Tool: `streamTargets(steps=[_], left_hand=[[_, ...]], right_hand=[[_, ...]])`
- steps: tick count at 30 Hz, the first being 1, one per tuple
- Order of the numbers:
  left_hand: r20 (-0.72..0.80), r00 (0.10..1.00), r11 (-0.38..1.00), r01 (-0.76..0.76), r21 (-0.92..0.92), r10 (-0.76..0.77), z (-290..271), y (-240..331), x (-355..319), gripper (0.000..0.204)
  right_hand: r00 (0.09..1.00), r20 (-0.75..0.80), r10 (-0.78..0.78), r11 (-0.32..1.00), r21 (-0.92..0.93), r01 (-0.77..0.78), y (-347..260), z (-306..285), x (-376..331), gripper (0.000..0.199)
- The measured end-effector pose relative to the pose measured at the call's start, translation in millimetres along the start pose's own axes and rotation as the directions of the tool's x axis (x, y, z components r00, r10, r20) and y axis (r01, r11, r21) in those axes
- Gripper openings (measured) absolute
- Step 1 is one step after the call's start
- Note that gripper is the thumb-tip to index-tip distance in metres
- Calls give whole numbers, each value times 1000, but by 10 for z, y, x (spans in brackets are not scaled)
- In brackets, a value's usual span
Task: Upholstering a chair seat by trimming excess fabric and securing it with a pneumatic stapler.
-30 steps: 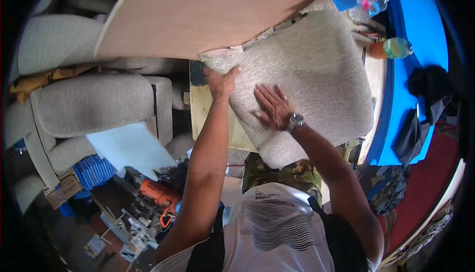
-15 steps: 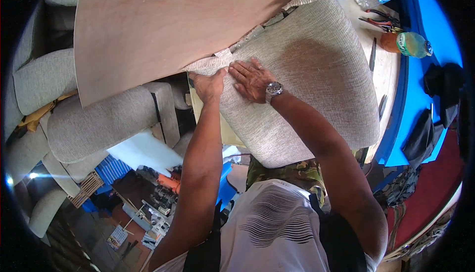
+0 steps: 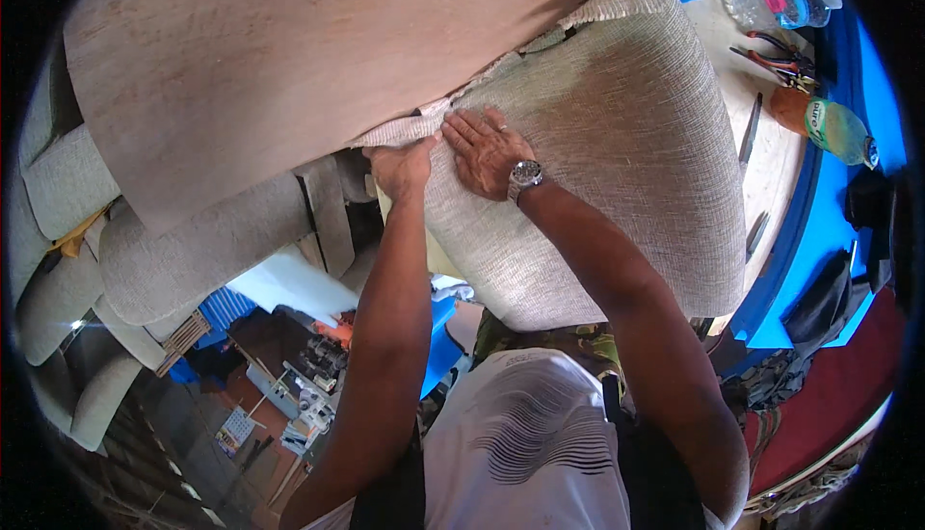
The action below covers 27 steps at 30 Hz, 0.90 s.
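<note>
A beige woven-fabric upholstered piece (image 3: 617, 154) lies in front of me, with a ragged fabric edge (image 3: 409, 129) along its far left side. My left hand (image 3: 403, 169) is closed on this edge at the near left corner, its thumb on top and the other fingers partly hidden. Beside it, my right hand (image 3: 485, 154) rests flat on the fabric with fingers stretched out, close to the edge. A wristwatch is on the right wrist. A large thin brown board (image 3: 279, 58) stretches along the ragged edge and partly covers it.
On the light wooden tabletop to the right are pliers (image 3: 776, 60), a dark slender tool (image 3: 751, 130), a clear bottle (image 3: 785, 0) and a bottle of orange liquid (image 3: 819, 125). Several upholstered cushions (image 3: 202, 241) are piled at left. Small machines and tools (image 3: 313, 405) stand below.
The board's left part reaches further left in view, and the tabletop items sit further right. The small raised flap by my fingertips looks flatter. Both hands remain at the fabric edge.
</note>
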<state>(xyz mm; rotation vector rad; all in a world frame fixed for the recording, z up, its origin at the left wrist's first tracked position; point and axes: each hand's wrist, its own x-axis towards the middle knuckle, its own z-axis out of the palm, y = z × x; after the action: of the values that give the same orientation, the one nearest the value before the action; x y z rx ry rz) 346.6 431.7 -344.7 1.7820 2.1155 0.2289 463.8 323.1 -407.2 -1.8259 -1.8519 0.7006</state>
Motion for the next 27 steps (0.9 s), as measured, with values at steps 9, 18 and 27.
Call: streamTargets(steps=[9, 18, 27], left_hand=[[257, 959, 969, -56, -241, 119, -168, 62, -153, 75], [115, 993, 999, -5, -37, 9, 30, -271, 208, 80], [2, 978, 946, 203, 251, -210, -83, 198, -18, 86]], right_hand=[[1000, -1, 17, 998, 57, -17, -24, 43, -154, 62], [1000, -8, 11, 999, 50, -11, -85, -67, -17, 64], [989, 144, 39, 993, 104, -54, -77, -79, 299, 68]])
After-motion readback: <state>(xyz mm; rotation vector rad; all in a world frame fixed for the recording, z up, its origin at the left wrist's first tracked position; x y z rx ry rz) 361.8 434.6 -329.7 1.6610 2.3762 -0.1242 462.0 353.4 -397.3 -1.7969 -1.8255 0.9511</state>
